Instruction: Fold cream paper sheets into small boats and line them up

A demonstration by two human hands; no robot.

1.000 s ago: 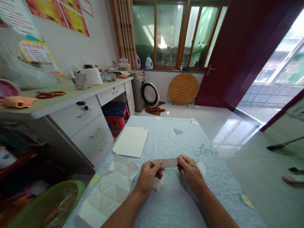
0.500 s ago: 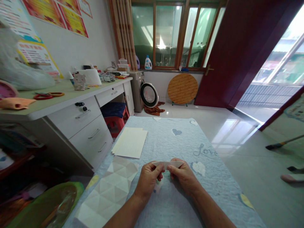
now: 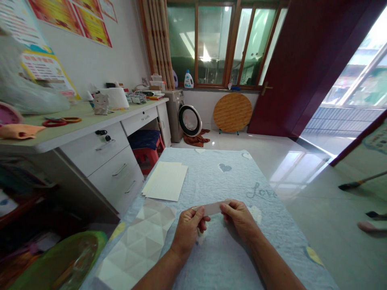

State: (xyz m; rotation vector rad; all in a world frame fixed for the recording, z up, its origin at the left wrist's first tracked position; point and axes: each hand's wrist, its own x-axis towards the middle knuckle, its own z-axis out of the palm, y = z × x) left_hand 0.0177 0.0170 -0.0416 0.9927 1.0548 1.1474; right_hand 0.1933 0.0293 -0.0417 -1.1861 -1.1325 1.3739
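Observation:
A narrow folded strip of pale paper [image 3: 212,208] is stretched between my hands, above the cloth-covered table. My left hand [image 3: 190,227] pinches its left end between thumb and fingers. At the other end, my right hand [image 3: 238,217] grips the strip the same way, with the thumb on top. To the left of my forearm lies a creased sheet of paper [image 3: 142,241] with a pattern of triangular folds. Beyond it is a small stack of plain cream paper [image 3: 166,181].
A light blue cloth [image 3: 211,177] with hearts covers the table. A desk with drawers [image 3: 105,149] runs along the left, with scissors [image 3: 57,121] on top. A green tub [image 3: 60,262] stands low at the left, and a washing machine [image 3: 175,117] has its door open.
My right hand has slid a little to the right along the paper strip, so more of it shows between my thumbs. The left hand stays nearly in place.

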